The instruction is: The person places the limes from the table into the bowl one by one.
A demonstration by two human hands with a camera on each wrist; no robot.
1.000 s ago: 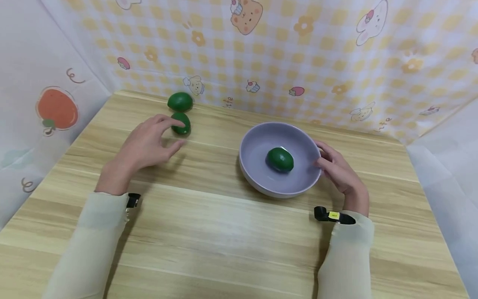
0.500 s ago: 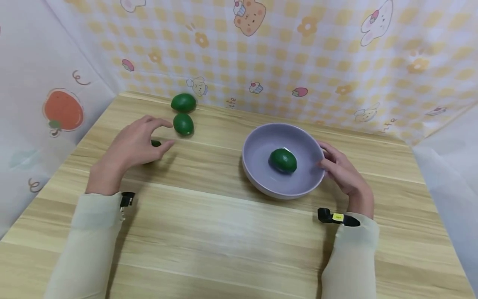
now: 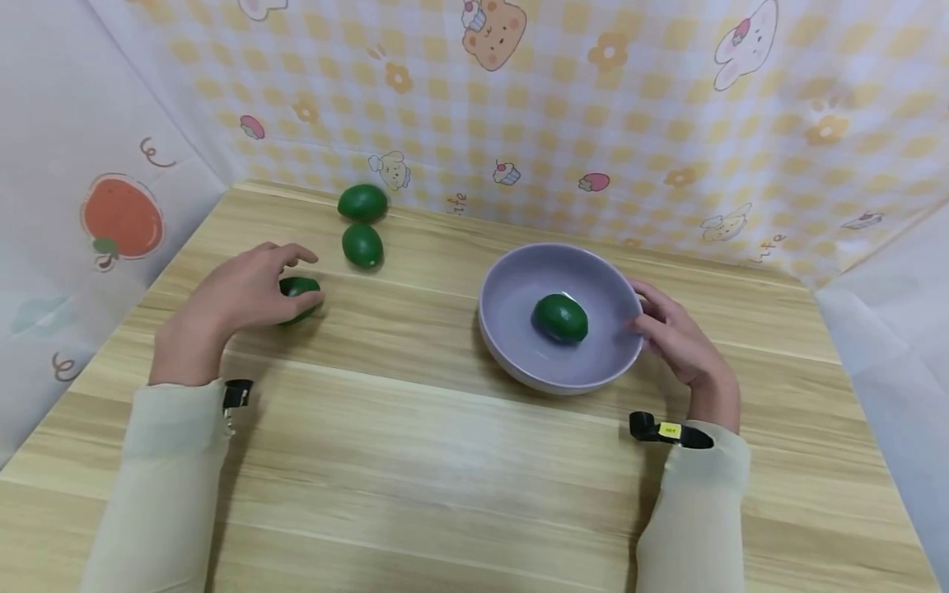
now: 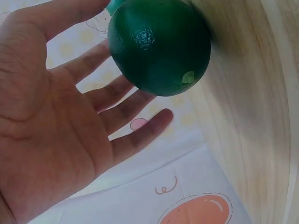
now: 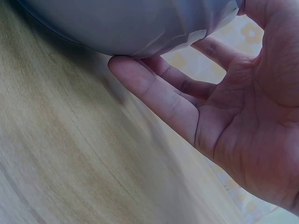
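My left hand (image 3: 237, 288) hovers around a glossy dark green lime (image 3: 298, 288) on the left part of the table. In the left wrist view its fingers spread loosely behind that lime (image 4: 161, 46); a firm hold does not show. Two more limes lie farther back, one (image 3: 362, 245) just in front of the other (image 3: 362, 203). A lilac bowl (image 3: 507, 346) stands right of centre with one lime (image 3: 561, 318) inside. My right hand (image 3: 676, 338) holds the bowl's right side, thumb at the rim and fingers against the outer wall (image 5: 140, 28).
The light wood-grain table (image 3: 445, 478) ends at the back against a yellow checked cloth (image 3: 549, 107) with cartoon prints. White printed cloth (image 3: 44, 206) hangs along the left. Both wrists wear black straps (image 3: 693, 435) over pale sleeves.
My left hand has moved away from the two back limes, leftward and nearer, to the lime at the left, now more exposed. The right hand stays on the bowl.
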